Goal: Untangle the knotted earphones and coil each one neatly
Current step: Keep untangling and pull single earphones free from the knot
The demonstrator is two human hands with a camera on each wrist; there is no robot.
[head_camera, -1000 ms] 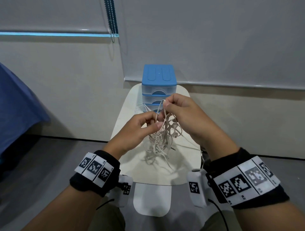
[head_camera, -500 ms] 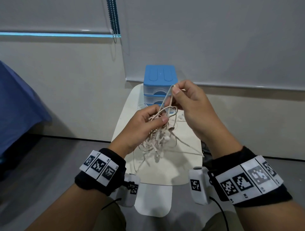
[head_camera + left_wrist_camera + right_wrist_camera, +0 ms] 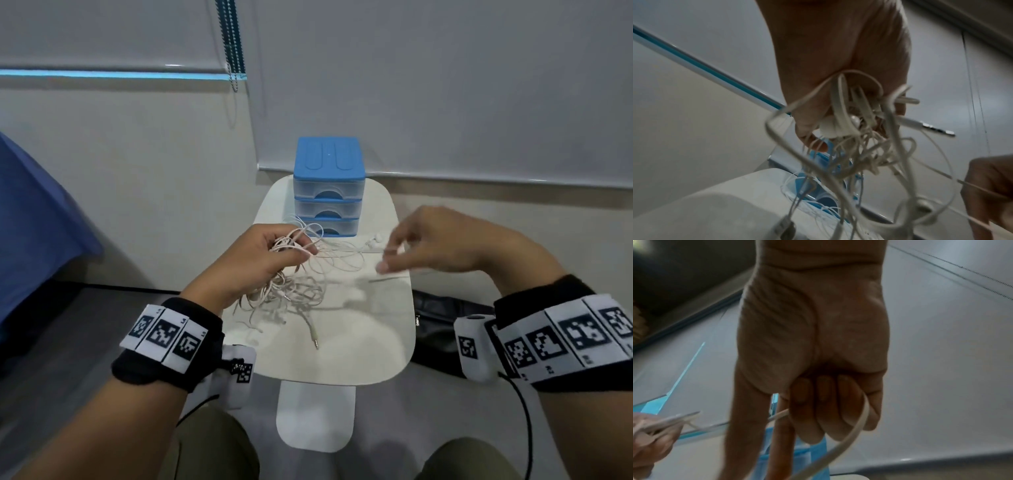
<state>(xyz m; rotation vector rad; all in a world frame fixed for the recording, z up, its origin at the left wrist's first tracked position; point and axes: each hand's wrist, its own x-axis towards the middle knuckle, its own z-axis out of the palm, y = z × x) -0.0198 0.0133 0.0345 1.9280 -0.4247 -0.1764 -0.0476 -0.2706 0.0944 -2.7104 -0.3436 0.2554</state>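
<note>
My left hand (image 3: pixel 298 245) grips the top of a tangled bundle of pale earphone cables (image 3: pixel 291 287) above the small white table (image 3: pixel 376 342). Its loops hang down onto the tabletop, and a jack plug (image 3: pixel 313 337) lies near the front. In the left wrist view the tangle (image 3: pixel 855 146) fills the fingers and another jack plug (image 3: pixel 931 128) sticks out to the right. My right hand (image 3: pixel 390 257), blurred, is off to the right with fingers curled round one cable strand (image 3: pixel 849 438) stretched from the bundle. An earbud (image 3: pixel 375 240) lies by the drawers.
A blue-topped clear three-drawer unit (image 3: pixel 328 188) stands at the back of the table. A black bag (image 3: pixel 442 329) lies on the floor to the right. Blue cloth (image 3: pixel 34 222) is at far left, and a bead chain (image 3: pixel 233 44) hangs on the wall.
My right hand moved from above the tangle out to the right and down, drawing a strand with it. The left hand kept its hold, and the loops spread over the table.
</note>
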